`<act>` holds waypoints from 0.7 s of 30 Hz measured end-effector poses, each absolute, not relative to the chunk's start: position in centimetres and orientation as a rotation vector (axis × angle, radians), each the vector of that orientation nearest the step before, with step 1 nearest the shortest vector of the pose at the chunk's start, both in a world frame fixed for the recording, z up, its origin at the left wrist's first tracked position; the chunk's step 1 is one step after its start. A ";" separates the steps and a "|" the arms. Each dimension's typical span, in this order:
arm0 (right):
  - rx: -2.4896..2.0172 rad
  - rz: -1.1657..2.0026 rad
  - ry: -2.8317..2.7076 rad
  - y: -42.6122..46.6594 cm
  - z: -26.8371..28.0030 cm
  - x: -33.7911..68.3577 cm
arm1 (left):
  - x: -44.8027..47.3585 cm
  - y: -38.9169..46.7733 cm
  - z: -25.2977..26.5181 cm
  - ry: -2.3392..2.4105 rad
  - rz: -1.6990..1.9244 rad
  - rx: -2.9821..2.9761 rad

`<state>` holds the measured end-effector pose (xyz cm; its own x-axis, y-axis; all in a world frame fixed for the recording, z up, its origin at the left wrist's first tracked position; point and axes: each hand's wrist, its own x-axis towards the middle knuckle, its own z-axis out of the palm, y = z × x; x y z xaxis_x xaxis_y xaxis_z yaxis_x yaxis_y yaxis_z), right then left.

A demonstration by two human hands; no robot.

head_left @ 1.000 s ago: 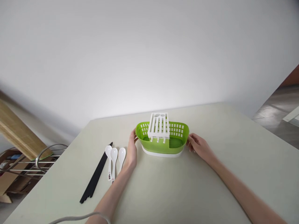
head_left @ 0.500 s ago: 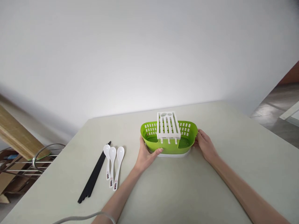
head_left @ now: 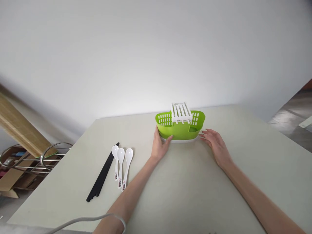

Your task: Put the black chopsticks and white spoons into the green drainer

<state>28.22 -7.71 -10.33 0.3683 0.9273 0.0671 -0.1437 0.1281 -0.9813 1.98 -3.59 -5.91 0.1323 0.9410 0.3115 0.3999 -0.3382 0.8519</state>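
Note:
A green plastic utensil basket (head_left: 179, 132) with a white base stands near the back of the table. Across its middle sits a white slotted rack (head_left: 181, 112) with small hooks at the front. My left hand (head_left: 159, 146) grips the basket's left end, thumb along the front and fingers round the side. Just off the basket's lower right end is my right hand (head_left: 215, 144), fingers apart and holding nothing. To the left lie three white spoons (head_left: 120, 165) beside a bundle of black chopsticks (head_left: 102, 177). One spoon's bowl rests against or over the chopsticks.
The pale table (head_left: 185, 195) meets a white wall (head_left: 156, 58) at the back. A grey cable (head_left: 85, 220) crosses the lower left, over my left forearm. Beyond the table's left edge are a metal wire rack (head_left: 46, 159), a bamboo board (head_left: 24, 126) and cardboard (head_left: 12, 178).
The basket has moved back toward the wall, with my left hand still on it. My right hand has let go of its right end and opened. The view has shifted slightly.

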 end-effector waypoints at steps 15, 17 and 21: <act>-1.270 0.951 -0.878 -8.0 -8.8 27.2 | -15.2 -12.1 -1.3 1.816 0.850 2.343; -1.264 0.950 -0.877 -8.0 -8.9 27.2 | -16.4 -12.9 -2.2 1.813 0.692 2.395; -1.233 0.941 -0.889 -8.0 -9.2 27.3 | -16.4 -13.9 -3.4 1.784 0.539 2.436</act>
